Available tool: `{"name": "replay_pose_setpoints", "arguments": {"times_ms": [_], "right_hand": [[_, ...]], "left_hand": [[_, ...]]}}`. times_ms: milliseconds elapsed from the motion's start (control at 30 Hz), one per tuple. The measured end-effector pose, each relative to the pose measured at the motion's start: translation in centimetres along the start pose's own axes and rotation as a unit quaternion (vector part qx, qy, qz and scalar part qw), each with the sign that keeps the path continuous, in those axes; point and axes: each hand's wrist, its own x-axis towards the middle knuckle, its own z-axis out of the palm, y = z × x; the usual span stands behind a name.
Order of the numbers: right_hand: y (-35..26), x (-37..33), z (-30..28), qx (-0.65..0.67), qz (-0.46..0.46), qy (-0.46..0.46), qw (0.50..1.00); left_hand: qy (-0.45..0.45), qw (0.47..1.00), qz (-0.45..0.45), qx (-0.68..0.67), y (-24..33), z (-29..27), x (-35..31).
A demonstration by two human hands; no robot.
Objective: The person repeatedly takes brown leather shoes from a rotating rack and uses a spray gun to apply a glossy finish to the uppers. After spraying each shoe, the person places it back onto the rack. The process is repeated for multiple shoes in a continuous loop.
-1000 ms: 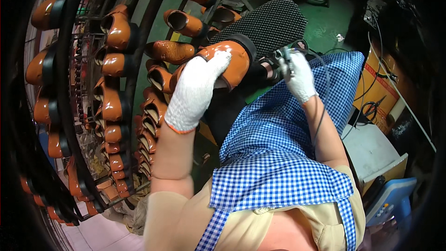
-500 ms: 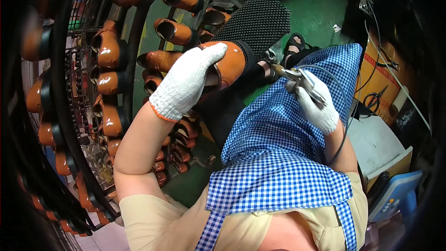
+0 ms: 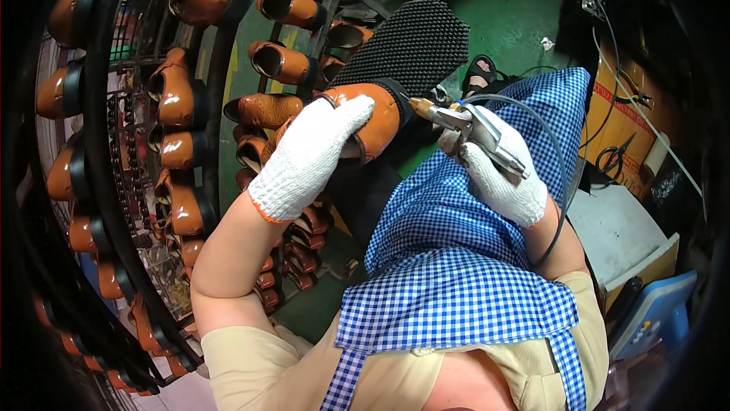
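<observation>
A glossy brown shoe (image 3: 385, 118) with a dark sole is held up in my white-gloved left hand (image 3: 310, 146). My left fingers and thumb wrap round its opening, hiding part of it. In my gloved right hand (image 3: 508, 192) is a small metal spray gun (image 3: 487, 137) with a brass nozzle. A thin grey hose (image 3: 549, 136) runs from it, curving down beside my right forearm. The nozzle tip points left at the dark sole edge and sits very close to it; whether they touch I cannot tell.
Black racks (image 3: 99, 175) full of brown shoes line the left. A black ribbed mat (image 3: 411, 42) lies beyond the held shoe. My lap is covered by a blue checked apron (image 3: 456, 190). At right are a cardboard box (image 3: 612, 118), black-handled scissors (image 3: 610, 158) and a blue device (image 3: 652, 315).
My right hand has moved left with the spray gun, bringing its nozzle up to the sole edge. The left hand keeps hold of the shoe, slightly lower in view.
</observation>
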Motion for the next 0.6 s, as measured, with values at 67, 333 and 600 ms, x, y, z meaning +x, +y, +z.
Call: {"name": "replay_pose_setpoints", "arguments": {"times_ms": [67,333,600], "right_hand": [[0.6,-0.1,0.5,0.019,-0.001,0.006,1.000],[0.4,-0.2,0.3,-0.055,-0.029,-0.002,0.998],[1.9,-0.6,-0.3,0.157,0.165,0.010,0.974]], "left_hand": [[-0.002,1.000,0.002,-0.008,0.1,0.0,-0.1],[-0.017,0.999,-0.002,-0.045,0.8,0.6,-0.2],[-0.035,0.996,-0.008,-0.085,0.4,0.4,-0.1]]}}
